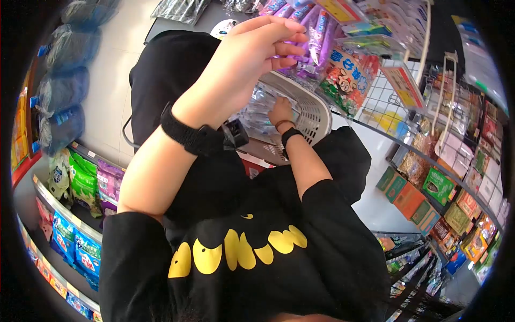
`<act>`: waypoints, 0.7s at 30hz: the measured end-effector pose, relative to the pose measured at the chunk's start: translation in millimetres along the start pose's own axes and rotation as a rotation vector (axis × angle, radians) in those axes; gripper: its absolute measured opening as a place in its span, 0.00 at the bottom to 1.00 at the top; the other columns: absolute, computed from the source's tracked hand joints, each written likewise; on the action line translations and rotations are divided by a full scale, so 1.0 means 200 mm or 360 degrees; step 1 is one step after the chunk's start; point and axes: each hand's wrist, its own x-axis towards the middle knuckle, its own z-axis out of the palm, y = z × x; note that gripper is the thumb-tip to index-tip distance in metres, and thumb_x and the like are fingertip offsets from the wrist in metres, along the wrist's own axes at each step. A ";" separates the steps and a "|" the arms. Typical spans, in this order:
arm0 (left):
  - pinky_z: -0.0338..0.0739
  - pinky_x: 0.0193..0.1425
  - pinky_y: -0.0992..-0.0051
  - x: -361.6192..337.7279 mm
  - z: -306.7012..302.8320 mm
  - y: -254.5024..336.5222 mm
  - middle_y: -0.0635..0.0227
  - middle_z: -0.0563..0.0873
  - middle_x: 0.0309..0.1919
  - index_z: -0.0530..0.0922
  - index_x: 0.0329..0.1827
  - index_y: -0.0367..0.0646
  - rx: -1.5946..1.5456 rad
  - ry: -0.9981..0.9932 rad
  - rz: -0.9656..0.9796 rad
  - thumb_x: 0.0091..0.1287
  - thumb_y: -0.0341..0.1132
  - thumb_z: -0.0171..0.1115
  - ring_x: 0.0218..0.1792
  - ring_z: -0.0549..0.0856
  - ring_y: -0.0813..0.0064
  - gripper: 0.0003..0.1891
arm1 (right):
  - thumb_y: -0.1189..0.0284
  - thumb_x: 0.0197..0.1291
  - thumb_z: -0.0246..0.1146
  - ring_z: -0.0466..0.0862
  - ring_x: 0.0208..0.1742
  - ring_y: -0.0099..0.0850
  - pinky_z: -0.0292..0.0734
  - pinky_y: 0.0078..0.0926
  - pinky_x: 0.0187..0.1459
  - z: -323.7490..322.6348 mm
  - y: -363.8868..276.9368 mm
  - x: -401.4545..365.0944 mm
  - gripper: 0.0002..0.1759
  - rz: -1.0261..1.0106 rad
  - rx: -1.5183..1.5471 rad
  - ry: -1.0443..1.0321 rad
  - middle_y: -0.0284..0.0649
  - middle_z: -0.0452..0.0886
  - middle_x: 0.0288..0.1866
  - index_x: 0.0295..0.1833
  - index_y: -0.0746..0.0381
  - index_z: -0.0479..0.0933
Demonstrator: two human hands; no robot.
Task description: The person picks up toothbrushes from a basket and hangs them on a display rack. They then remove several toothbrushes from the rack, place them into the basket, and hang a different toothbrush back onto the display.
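My left hand (pixel 268 43) is raised in front of several purple packets (pixel 320 40) hanging on the display, its fingers loosely bent and apart with nothing visible in them. Lower down, my right hand (pixel 281 111) reaches into a light grey plastic basket (pixel 316 110). Clear plastic packets (pixel 256 110) lie in that basket, and the curled fingers of my right hand are among them. Exactly what those fingers grip is hidden. Black bands circle both wrists, and a small black device (pixel 235 134) sits at the left one.
A wire rack (pixel 375 110) with price tags and hanging packets stands on the right. A red picture packet (pixel 348 78) hangs beside the basket. Large blue water bottles (pixel 64 91) line the far left, above shelves holding detergent bags (pixel 86 180). Pale floor tiles (pixel 118 70) show between.
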 end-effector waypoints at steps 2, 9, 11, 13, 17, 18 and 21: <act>0.73 0.51 0.77 -0.02 -0.07 0.00 0.68 0.80 0.42 0.78 0.45 0.41 -0.0124 0.0062 -0.0035 0.68 0.37 0.55 0.43 0.78 0.78 0.10 | 0.67 0.49 0.67 0.62 0.67 0.49 0.62 0.40 0.65 0.08 0.08 0.04 0.37 0.0029 -0.0033 -0.0020 0.49 0.63 0.65 0.64 0.64 0.61; 0.72 0.49 0.79 0.03 -0.17 0.01 0.69 0.80 0.41 0.75 0.48 0.38 -0.0201 0.0179 -0.0061 0.65 0.38 0.57 0.41 0.78 0.80 0.14 | 0.61 0.49 0.70 0.59 0.71 0.46 0.58 0.41 0.69 0.14 0.18 0.22 0.45 0.0015 -0.0107 -0.0116 0.48 0.58 0.69 0.69 0.64 0.56; 0.72 0.49 0.79 0.03 -0.14 0.01 0.69 0.80 0.41 0.76 0.48 0.38 -0.0188 0.0230 -0.0084 0.65 0.37 0.57 0.41 0.78 0.80 0.14 | 0.59 0.47 0.70 0.56 0.73 0.46 0.57 0.40 0.70 0.09 0.16 0.25 0.48 0.0102 -0.0110 -0.0374 0.49 0.57 0.70 0.70 0.64 0.55; 0.72 0.49 0.79 0.03 -0.12 0.00 0.69 0.80 0.41 0.76 0.47 0.39 -0.0141 0.0293 -0.0122 0.66 0.36 0.56 0.40 0.77 0.80 0.12 | 0.59 0.50 0.69 0.57 0.72 0.48 0.58 0.41 0.69 0.08 0.14 0.25 0.47 0.0073 -0.0185 -0.0413 0.50 0.56 0.71 0.70 0.64 0.53; 0.73 0.48 0.79 0.04 -0.10 -0.02 0.69 0.80 0.41 0.77 0.46 0.41 -0.0058 0.0236 -0.0131 0.66 0.36 0.56 0.41 0.78 0.79 0.11 | 0.59 0.44 0.71 0.63 0.69 0.49 0.63 0.37 0.67 0.04 0.14 0.25 0.48 0.0133 -0.0031 -0.0303 0.51 0.60 0.69 0.68 0.63 0.58; 0.73 0.48 0.79 0.04 -0.09 -0.02 0.69 0.80 0.41 0.77 0.46 0.41 -0.0055 0.0238 -0.0135 0.66 0.36 0.56 0.41 0.78 0.79 0.11 | 0.59 0.44 0.71 0.63 0.69 0.49 0.63 0.37 0.67 0.04 0.15 0.25 0.48 0.0133 -0.0027 -0.0306 0.51 0.60 0.69 0.68 0.63 0.58; 0.73 0.48 0.79 0.03 -0.08 -0.04 0.69 0.80 0.41 0.77 0.46 0.40 -0.0042 0.0256 -0.0176 0.67 0.36 0.56 0.41 0.78 0.79 0.11 | 0.59 0.41 0.73 0.66 0.66 0.49 0.64 0.38 0.65 0.10 0.21 0.25 0.46 0.0102 -0.0087 -0.0397 0.51 0.62 0.66 0.66 0.63 0.61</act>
